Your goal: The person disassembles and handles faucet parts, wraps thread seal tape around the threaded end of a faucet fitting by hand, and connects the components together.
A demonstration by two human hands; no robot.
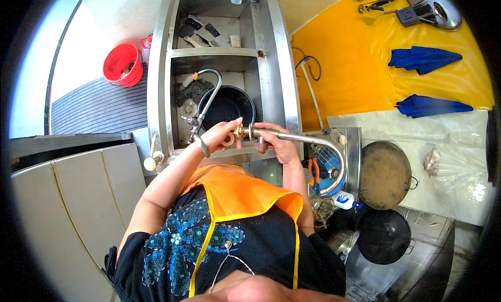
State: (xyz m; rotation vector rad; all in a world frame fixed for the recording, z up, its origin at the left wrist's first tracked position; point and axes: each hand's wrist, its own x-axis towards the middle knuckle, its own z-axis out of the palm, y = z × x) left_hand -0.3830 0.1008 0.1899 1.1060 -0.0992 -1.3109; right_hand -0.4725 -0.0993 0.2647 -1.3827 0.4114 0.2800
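Note:
A loose metal faucet (308, 139) with a curved spout lies sideways across my hands in front of the sink. My right hand (279, 145) is wrapped round its body near the handle. At its threaded brass end, my left hand (223, 136) has its fingers closed, with a pale ring (228, 140) held by them. Another curved faucet (211, 96) stands at the sink, just beyond my left hand, its spout arching over the near basin. A black round tub (229, 106) sits in that basin beneath the hands' far side.
The far basin (209, 50) holds knives. A red bucket (122, 64) stands left of the sink. At right are blue cloths (425, 59) on a yellow sheet, a round wooden board (386, 174), a black pan (384, 236), orange-handled pliers (313, 171) and a white bottle (344, 200).

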